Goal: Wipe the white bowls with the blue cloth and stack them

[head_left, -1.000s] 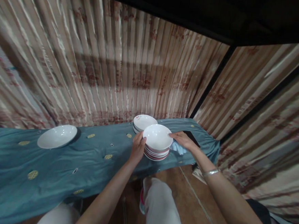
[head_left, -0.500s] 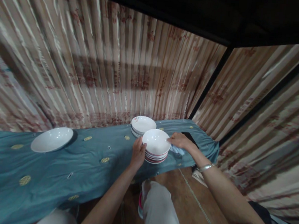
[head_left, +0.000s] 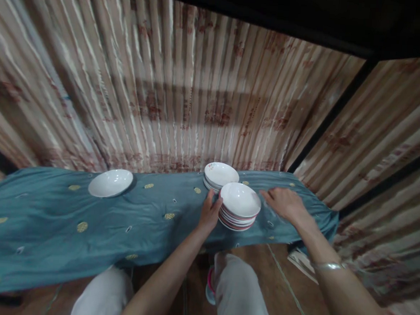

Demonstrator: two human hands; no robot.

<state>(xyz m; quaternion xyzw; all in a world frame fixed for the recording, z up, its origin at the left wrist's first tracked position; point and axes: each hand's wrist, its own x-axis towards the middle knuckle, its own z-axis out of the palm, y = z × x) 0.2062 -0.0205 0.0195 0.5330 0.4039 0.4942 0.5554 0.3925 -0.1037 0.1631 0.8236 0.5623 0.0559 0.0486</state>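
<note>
A stack of white bowls (head_left: 237,219) with red bands stands near the front edge of the cloth-covered table. My left hand (head_left: 210,214) holds the stack's left side, its thumb by the rim of the top bowl. To the right of the stack, my right hand (head_left: 284,202) hangs over the table, off the rim, with its fingers loosely stretched towards the bowls and somewhat blurred. Behind the bowls is a shorter stack of white dishes (head_left: 221,173), the top one with a small printed pattern. Something pale bluish under my right hand is too blurred to name.
A single wide white dish (head_left: 111,183) lies farther left on the teal tablecloth (head_left: 146,239). Patterned curtains (head_left: 185,98) hang behind the table, with a dark frame post (head_left: 333,115) at the right. My knees are close to the table's front edge.
My right hand has let go of the top bowl's rim and drawn away to the right. My left hand stays at the stack's left side. The view has swung left.
</note>
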